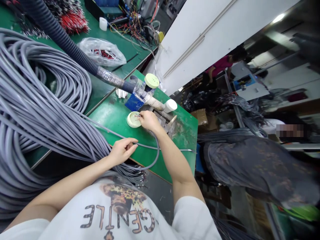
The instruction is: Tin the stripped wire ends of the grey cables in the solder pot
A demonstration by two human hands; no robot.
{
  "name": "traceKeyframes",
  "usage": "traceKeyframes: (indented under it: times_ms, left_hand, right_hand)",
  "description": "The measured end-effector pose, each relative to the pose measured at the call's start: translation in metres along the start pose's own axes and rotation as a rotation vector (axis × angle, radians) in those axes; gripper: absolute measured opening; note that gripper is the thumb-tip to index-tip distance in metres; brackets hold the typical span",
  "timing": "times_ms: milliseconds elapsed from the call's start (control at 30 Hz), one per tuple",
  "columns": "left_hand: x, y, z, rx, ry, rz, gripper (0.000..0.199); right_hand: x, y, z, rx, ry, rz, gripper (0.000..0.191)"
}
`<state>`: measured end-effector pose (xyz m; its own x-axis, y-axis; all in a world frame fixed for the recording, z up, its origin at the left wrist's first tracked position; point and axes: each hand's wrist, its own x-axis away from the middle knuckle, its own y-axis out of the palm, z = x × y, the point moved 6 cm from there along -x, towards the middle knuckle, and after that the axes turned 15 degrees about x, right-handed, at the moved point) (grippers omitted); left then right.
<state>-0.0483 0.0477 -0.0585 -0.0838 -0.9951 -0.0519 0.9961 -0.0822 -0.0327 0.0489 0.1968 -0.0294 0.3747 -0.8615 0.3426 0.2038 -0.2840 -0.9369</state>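
My right hand (149, 120) is closed on the end of a grey cable, its thin wire tips over a small round cream dish (134, 119). From that hand the grey cable (158, 151) loops down and back to the left. My left hand (123, 150) pinches a grey cable at the near edge of the green board (112, 115). Beyond the dish are a blue block (134, 102), a pale green lid (151, 80) and a white cap (170, 105). Another cable end lies on the board to the right of my right forearm.
A large coil of grey cable (67, 76) fills the left. A dark corrugated hose (75, 51) comes down to the blue block. Behind lies a plastic bag (102, 51) of red wires. A person in dark clothing (255, 166) is at the right, another in pink farther back.
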Motion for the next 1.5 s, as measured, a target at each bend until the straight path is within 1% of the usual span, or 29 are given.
traceKeyframes:
  times_ms: [233,333,400,467,567,633,733,800,867,967,1233,1367,1500]
  left_hand:
    - [0.000,0.002,-0.001,-0.046,0.020,-0.025,0.024]
    - [0.000,0.002,-0.001,-0.066,0.035,-0.031,0.024]
    - [0.000,0.002,-0.001,-0.073,0.036,-0.032,0.024]
    - [0.000,0.002,0.000,-0.080,0.029,-0.037,0.025]
    - [0.000,0.002,0.001,-0.084,0.021,-0.036,0.024]
    - [-0.001,0.001,0.002,-0.072,0.022,-0.029,0.024]
    - [-0.001,0.001,0.003,-0.041,0.018,-0.020,0.022]
    - [-0.002,0.001,0.004,-0.023,0.011,-0.014,0.021]
    - [-0.003,0.001,0.005,-0.011,0.002,-0.009,0.020]
    - [-0.003,0.001,0.006,-0.004,0.005,-0.005,0.019]
    - [-0.002,0.001,0.007,-0.035,0.027,-0.012,0.019]
    - [-0.002,0.001,0.007,-0.040,0.041,-0.015,0.018]
    - [-0.002,0.002,0.009,-0.085,0.102,-0.023,0.018]
  right_hand:
    - [-0.002,0.001,-0.005,0.096,-0.013,-0.027,0.025]
    - [-0.001,-0.002,-0.006,0.095,-0.017,-0.012,0.025]
    - [0.003,-0.006,-0.001,0.065,-0.010,0.014,0.024]
    - [0.009,-0.011,0.012,0.021,0.013,0.054,0.023]
    - [0.018,-0.009,0.044,-0.040,0.082,0.106,0.025]
    - [0.021,0.001,0.071,-0.072,0.156,0.111,0.025]
    - [0.022,0.025,0.106,-0.107,0.276,0.079,0.023]
    - [0.021,0.040,0.122,-0.122,0.342,0.046,0.022]
    - [0.019,0.051,0.132,-0.128,0.387,0.022,0.022]
    - [0.017,0.059,0.137,-0.129,0.408,0.008,0.023]
    - [0.008,0.070,0.141,-0.120,0.409,-0.028,0.026]
    - [0.007,0.073,0.140,-0.118,0.411,-0.037,0.027]
    - [0.007,0.072,0.139,-0.127,0.415,-0.025,0.024]
